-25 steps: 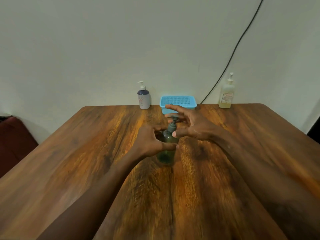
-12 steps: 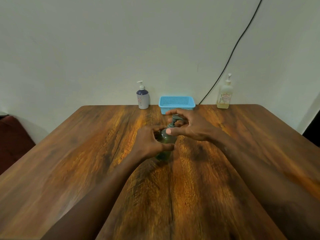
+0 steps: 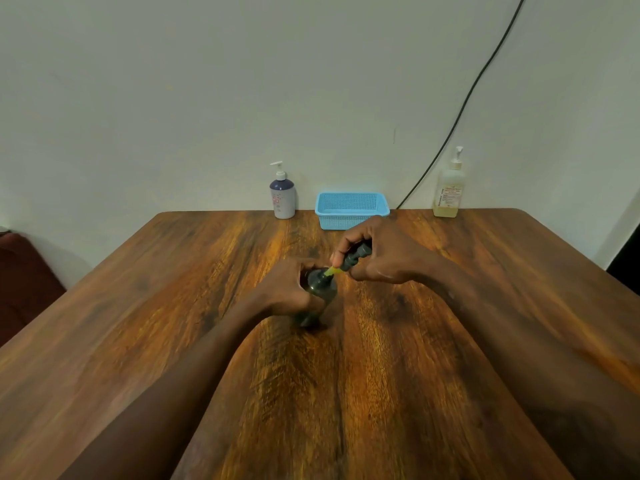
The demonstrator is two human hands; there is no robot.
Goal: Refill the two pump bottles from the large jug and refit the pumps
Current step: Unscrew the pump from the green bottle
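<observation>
In front of the blue basket (image 3: 351, 210) on the wooden table (image 3: 450, 341), our left hand (image 3: 291, 289) wraps tight around the dark green bottle (image 3: 320, 289) while our right hand (image 3: 377, 256) pinches its black pump (image 3: 355, 257), lifted clear of the neck with a yellowish tube (image 3: 333, 271) showing between them.

Dark green bottle (image 3: 320, 289) upright mid-table, uncapped; dark pump (image 3: 356, 256) tilted just above neck, yellowish tube showing.

Table layout, head view

On the table (image 3: 173, 306), the basket (image 3: 351, 209) sits at the far edge, centred, between two pump bottles: one (image 3: 282, 199) just left, one (image 3: 448, 192) well right. A third bottle (image 3: 320, 289) stands mid-table, before the basket.
</observation>
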